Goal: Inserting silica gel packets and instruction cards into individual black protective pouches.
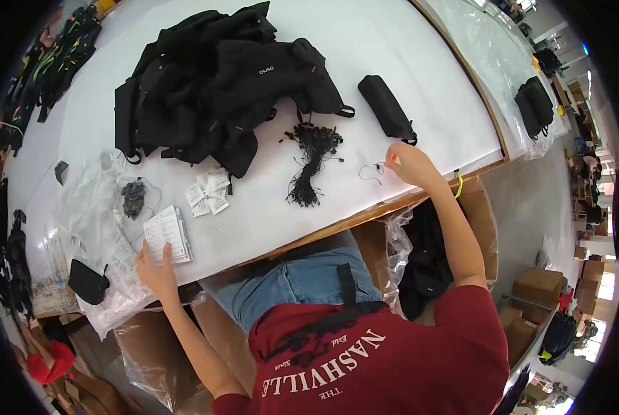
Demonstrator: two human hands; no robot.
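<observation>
My left hand (157, 273) is at the near edge of a stack of white printed cards (168, 234), its thumb over the top card and its fingers at the left side. Near the table's right front edge, my right hand (413, 167) is closed in a pinch on a thin black tag string (370, 173), whose loop hangs out to the left. Just beyond that hand lies a slim black pouch (385, 107). A bundle of black tag strings (309, 162) lies mid-table. Left of it are small white labels (209, 191).
Black bags (213, 90) are heaped at the back of the white table (392, 34). Clear plastic (91, 200) lies on the left, with a dark string clump (133, 197) and a small black pouch (88, 281). Cartons (479, 214) stand below the wooden front edge (337, 228).
</observation>
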